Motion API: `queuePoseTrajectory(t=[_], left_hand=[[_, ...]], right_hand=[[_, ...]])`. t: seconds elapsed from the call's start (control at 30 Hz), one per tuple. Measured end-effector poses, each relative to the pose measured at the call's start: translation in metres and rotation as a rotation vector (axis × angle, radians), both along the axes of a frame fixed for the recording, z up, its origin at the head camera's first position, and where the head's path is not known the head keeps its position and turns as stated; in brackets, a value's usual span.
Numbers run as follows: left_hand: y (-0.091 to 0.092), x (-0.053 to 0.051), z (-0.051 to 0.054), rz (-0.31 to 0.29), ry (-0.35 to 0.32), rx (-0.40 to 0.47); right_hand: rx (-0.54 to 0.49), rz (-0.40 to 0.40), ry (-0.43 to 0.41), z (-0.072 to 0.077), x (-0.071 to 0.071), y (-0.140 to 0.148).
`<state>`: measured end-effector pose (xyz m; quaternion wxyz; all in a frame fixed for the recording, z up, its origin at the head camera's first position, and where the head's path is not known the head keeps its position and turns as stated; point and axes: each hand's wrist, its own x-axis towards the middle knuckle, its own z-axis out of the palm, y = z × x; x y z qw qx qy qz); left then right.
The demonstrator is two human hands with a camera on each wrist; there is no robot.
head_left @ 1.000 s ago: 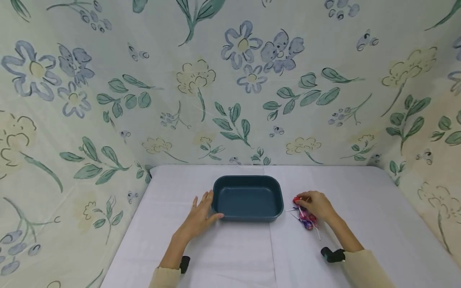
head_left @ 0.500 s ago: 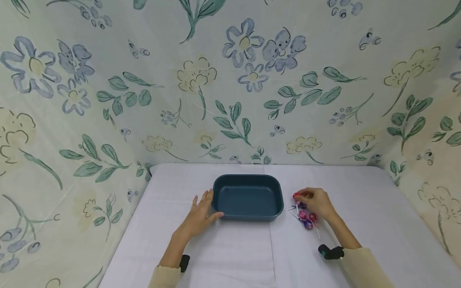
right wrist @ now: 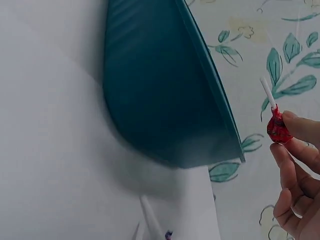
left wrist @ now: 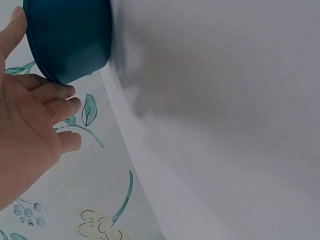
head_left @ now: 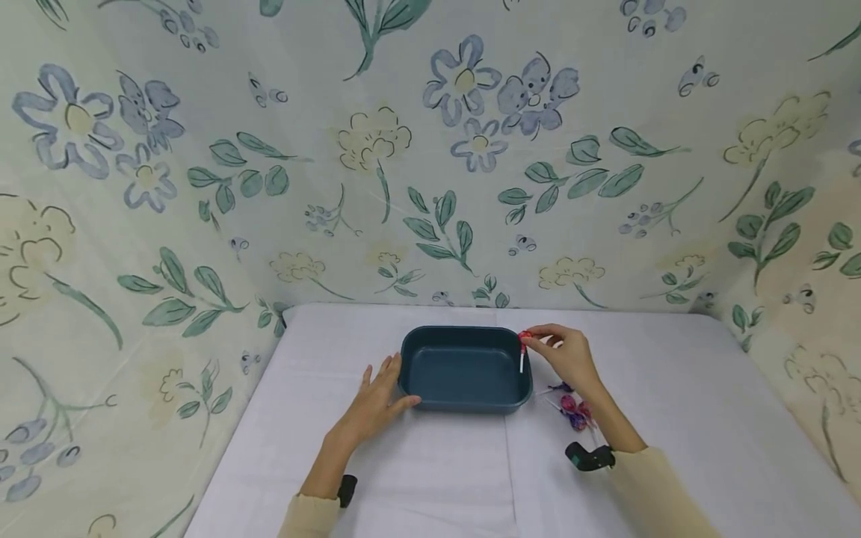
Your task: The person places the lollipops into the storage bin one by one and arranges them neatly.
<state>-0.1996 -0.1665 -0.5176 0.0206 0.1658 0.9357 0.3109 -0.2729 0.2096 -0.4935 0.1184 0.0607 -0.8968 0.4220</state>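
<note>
Between thumb and fingertips, my right hand [head_left: 568,357] pinches a lollipop in a red wrapper [right wrist: 278,128] by its candy end. Its white stick hangs down over the right rim of a dark teal rectangular tub [head_left: 464,370]. My left hand [head_left: 374,400] rests against the tub's left side, thumb at the near corner and fingers straight along the wall. In the left wrist view, those fingers [left wrist: 55,95] lie loosely by the tub's edge. Several more lollipops [head_left: 575,412] in pink, red and purple wrappers lie in a small pile right of the tub, below the right forearm.
A white cloth [head_left: 430,471] covers the table. Behind it and at both sides hangs a floral fabric [head_left: 377,179]. Each wrist wears a small black camera, the right one [head_left: 589,456] close to the lollipop pile.
My right hand has lifted the red lollipop off the pile and carried it left and away from me to the tub's right rim. The left hand stays at the tub.
</note>
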Motion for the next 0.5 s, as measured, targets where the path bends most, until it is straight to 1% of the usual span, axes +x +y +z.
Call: queuePoseTrajectory(t=[0.13, 0.3, 0.5], left_hand=[[0.000, 0.000, 0.000, 0.002, -0.006, 0.000], [0.000, -0.001, -0.001, 0.009, -0.006, -0.001], [0.001, -0.002, -0.002, 0.003, 0.002, -0.015]], right_hand=[[-0.017, 0.072, 0.009, 0.005, -0.004, -0.032], [-0.029, 0.149, -0.031, 0.004, -0.009, -0.075], [-0.019, 0.163, -0.077, -0.002, -0.012, -0.119]])
